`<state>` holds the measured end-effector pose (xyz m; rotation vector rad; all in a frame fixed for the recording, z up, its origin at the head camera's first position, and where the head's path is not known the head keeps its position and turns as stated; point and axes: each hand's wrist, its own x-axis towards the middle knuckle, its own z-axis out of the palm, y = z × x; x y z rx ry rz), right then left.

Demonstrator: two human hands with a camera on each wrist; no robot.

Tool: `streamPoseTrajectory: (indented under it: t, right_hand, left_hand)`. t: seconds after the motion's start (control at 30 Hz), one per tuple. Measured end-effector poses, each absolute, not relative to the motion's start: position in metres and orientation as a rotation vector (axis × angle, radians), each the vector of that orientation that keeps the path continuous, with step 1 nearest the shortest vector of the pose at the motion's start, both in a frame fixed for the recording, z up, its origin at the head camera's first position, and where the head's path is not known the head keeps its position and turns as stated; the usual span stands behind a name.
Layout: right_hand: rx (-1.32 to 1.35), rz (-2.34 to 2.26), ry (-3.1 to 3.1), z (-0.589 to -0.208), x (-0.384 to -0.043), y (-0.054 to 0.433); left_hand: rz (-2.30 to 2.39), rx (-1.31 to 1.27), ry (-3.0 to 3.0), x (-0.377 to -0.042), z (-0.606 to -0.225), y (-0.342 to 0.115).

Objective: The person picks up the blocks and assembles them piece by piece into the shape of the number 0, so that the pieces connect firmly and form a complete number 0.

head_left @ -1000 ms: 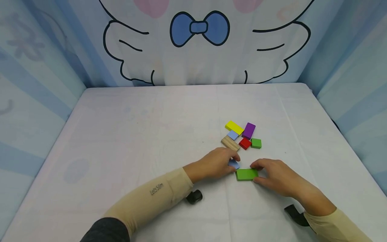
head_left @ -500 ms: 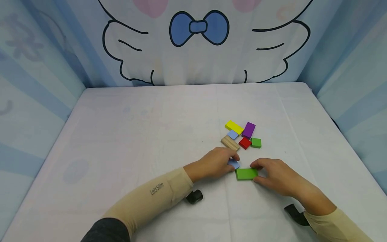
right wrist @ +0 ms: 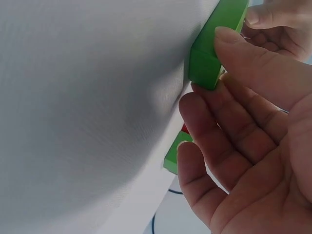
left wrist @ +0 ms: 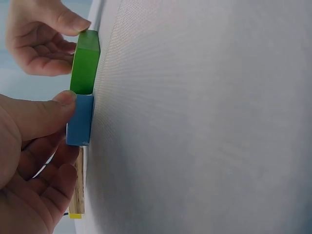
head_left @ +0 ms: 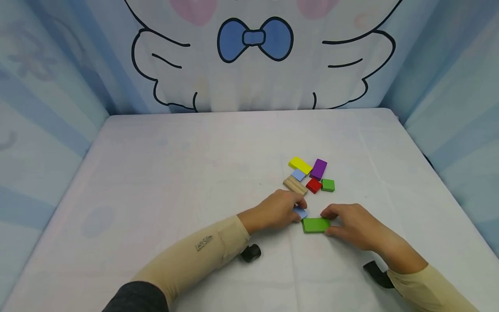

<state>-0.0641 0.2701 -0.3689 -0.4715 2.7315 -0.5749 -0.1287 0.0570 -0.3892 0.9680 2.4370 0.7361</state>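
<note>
My left hand (head_left: 277, 209) pinches a small blue block (left wrist: 80, 120) between thumb and fingers; in the head view the hand covers part of this block (head_left: 300, 212). Up against it lies a longer green block (head_left: 315, 225), whose right end my right hand (head_left: 355, 226) pinches between thumb and fingers. The right wrist view shows the thumb on the face of the green block (right wrist: 206, 56) and fingertips at its far edge. Both blocks lie on the white tabletop, the blue one's corner meeting the green one's upper left corner.
Just beyond the hands lies a cluster of flat blocks: natural wood (head_left: 295, 185), blue (head_left: 298, 174), yellow (head_left: 300, 165), purple (head_left: 318, 169), red (head_left: 313, 185) and green (head_left: 328, 185). A printed curtain (head_left: 257, 78) stands behind the white table (head_left: 175, 164).
Both hands keep their hold on the blue and green blocks. The whole head view has shifted slightly; the blocks keep their places relative to each other.
</note>
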Motion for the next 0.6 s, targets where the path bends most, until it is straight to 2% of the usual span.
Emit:
streamPoseTrajectory:
  t: [0.6]
  right_hand:
    - [-0.379, -0.574, 2.716, -0.3685, -0.062, 0.2648]
  left_hand:
    - [0.742, 0.941, 2.421, -0.1301, -0.3901, 0.0561]
